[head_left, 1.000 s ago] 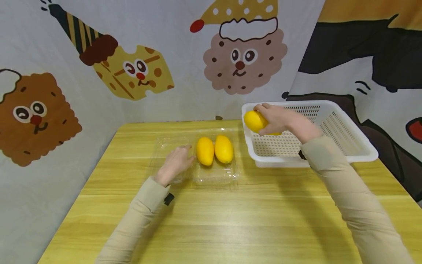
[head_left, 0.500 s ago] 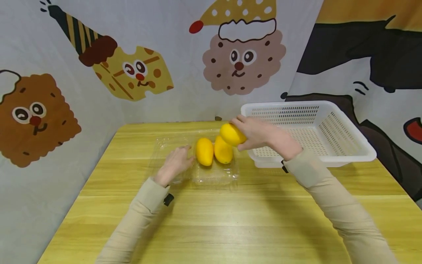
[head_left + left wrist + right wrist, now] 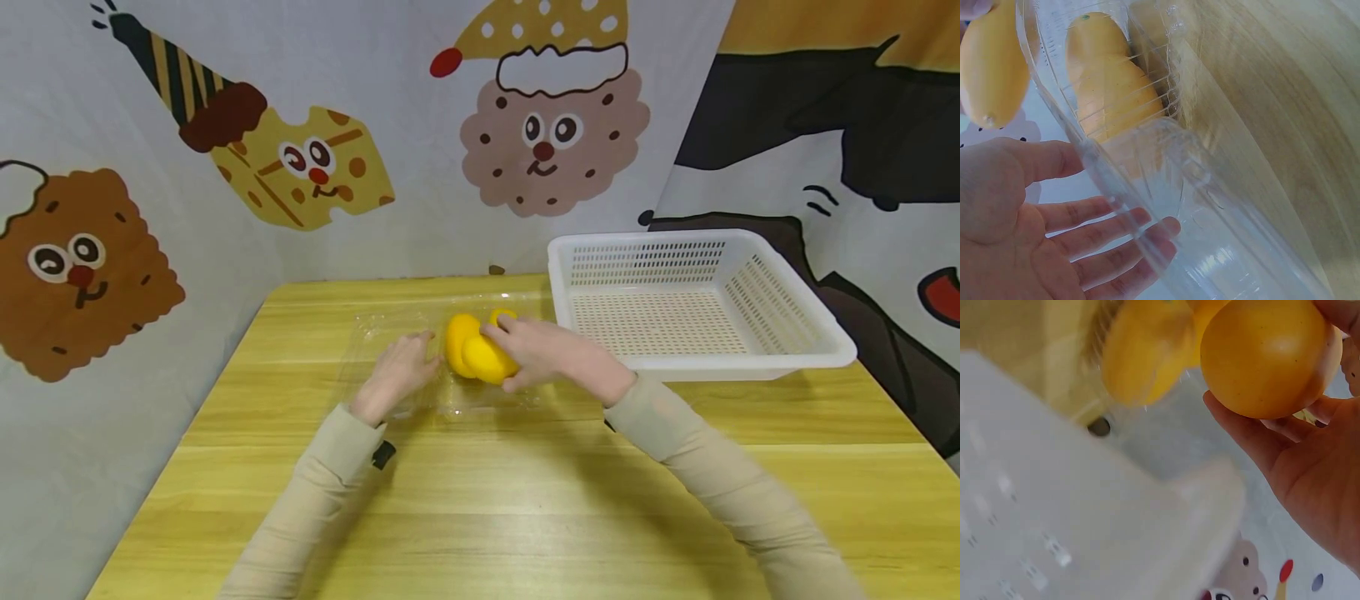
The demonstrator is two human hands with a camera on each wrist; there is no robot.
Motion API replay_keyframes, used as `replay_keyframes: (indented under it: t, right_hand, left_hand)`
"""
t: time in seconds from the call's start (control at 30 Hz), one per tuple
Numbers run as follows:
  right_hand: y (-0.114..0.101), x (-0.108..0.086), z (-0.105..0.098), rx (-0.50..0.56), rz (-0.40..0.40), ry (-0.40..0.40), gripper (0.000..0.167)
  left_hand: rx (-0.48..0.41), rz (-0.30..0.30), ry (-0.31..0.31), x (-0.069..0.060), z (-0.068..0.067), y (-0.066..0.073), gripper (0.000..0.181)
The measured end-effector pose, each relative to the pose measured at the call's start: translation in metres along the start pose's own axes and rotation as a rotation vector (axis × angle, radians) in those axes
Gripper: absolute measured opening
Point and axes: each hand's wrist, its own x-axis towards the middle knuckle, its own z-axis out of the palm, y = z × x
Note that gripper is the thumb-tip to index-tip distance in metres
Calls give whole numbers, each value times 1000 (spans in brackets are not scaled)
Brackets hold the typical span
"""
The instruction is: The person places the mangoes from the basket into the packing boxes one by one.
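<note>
Over the clear tray (image 3: 480, 407), head view: right hand (image 3: 538, 347) grips a mango (image 3: 489, 360), two more mangoes (image 3: 457, 336) lying in the tray, one mostly hidden. Left wrist view shows the left hand (image 3: 1054, 234) with fingers spread, tips behind clear plastic; right wrist view, the held mango's end between thumb and fingers, white basket (image 3: 1085, 506) near. Wood-grain table (image 3: 480, 517) below, cartoon-printed cloth (image 3: 412, 250) behind.

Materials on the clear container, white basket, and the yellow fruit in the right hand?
Clear container: likely thin glossy plastic; see-through, with sharp glare and molded ribs.
White basket: probably molded plastic, satin; opaque, rounded rim, rows of slots.
Yellow fruit: smooth, slightly shiny skin with a soft highlight and tiny dark specks; real fruit or a plastic or foam replica, can't tell.
</note>
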Motion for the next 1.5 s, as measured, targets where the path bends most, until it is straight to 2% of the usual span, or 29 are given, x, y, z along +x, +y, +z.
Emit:
replay_keyframes:
  t: [0.37,0.7,0.83,0.97,1.07,1.17,1.33,1.5]
  right_hand:
    - [-9,9,30,87,-42,-35,73]
    - [-8,6,41,192,21,-41,77]
    - [-7,3,49,211,15,-1,76]
    - [-5,1,58,204,-16,73,71]
    - [-5,0,61,236,-3,127,65]
    - [-5,-1,63,301,75,200,62]
    - [-5,-2,63,400,305,323,67]
    - [-3,-5,67,520,497,310,75]
  left_hand:
    - [12,15,16,0,0,0,52]
    - [8,19,6,1,0,-1,53]
    - [-1,17,1,1,0,-1,53]
    - [-10,15,1,1,1,-2,53]
    - [-27,1,-7,1,0,-2,55]
    - [-38,-13,-24,1,-3,-4,58]
    - [-6,-35,-8,1,-13,-15,58]
    - [50,-98,32,2,-23,-40,58]
